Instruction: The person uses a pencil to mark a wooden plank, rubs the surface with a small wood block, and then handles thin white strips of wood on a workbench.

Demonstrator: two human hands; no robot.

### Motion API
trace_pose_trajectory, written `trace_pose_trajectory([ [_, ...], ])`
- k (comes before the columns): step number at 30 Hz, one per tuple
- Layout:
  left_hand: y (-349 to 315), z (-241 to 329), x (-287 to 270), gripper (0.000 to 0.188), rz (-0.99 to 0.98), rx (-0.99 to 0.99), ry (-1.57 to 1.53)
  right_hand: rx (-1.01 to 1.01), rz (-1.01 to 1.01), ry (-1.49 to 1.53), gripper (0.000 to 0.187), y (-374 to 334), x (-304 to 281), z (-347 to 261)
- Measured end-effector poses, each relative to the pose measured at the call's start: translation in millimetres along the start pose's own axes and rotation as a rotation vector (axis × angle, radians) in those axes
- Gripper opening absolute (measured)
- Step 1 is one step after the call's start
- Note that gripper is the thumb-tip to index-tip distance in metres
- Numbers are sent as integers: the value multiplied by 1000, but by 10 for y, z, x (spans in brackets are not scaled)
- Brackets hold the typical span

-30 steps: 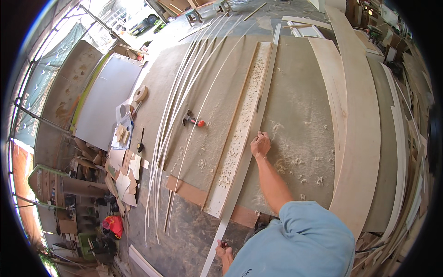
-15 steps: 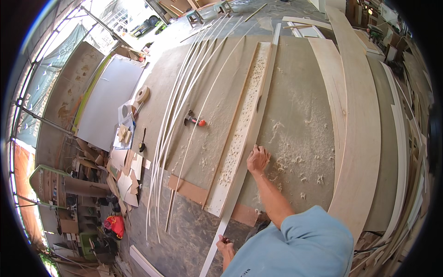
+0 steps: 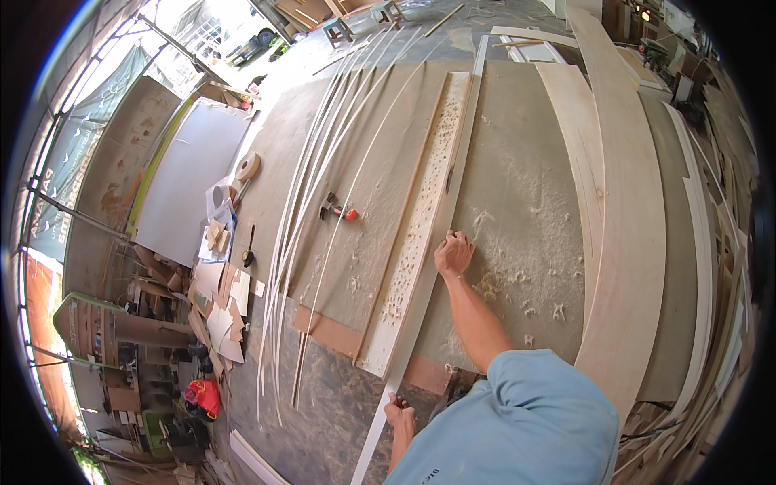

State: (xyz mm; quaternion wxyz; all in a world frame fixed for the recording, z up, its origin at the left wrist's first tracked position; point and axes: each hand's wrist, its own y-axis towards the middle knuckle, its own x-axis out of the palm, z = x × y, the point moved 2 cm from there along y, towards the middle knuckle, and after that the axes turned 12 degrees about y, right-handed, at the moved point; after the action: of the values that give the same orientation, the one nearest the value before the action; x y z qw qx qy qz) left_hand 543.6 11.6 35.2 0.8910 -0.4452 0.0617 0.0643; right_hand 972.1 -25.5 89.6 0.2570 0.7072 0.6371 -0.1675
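Note:
A long, narrow white strip [image 3: 420, 303] runs from the near floor away over the large panel. Farther along it, my right hand [image 3: 454, 254] is closed over its right edge, fingers curled and knuckles up. Nearer to me and lower, my left hand [image 3: 399, 414] pinches the same strip by its edge, thumb and fingers together. Just left of the strip and alongside it lies a long white board [image 3: 416, 267] covered in brown spots, with a thin wooden edging on its left side.
Curly shavings [image 3: 525, 279] lie scattered on the panel to the right. Several thin, pale strips [image 3: 311, 178] lie to the left, near a black and red tool [image 3: 338, 210]. A wide curved plywood piece [image 3: 630, 202] stretches along the right. A tape roll [image 3: 248, 166] sits farther left.
My right hand has slid a little farther away along the strip. My left hand has also shifted slightly forward. Both keep their hold.

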Motion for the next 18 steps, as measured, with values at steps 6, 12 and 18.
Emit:
trace_pose_trajectory([
  [6,-3,24,33,20,9,-11,-80,-22,8,-45,25,-247,-71,-94],
  [12,-115,47,96,22,38,-51,-67,6,-16,-33,31,-528,-114,-96],
  [18,-111,55,270,21,-11,5,72,12,-4,-30,25,-326,-47,-55],
])
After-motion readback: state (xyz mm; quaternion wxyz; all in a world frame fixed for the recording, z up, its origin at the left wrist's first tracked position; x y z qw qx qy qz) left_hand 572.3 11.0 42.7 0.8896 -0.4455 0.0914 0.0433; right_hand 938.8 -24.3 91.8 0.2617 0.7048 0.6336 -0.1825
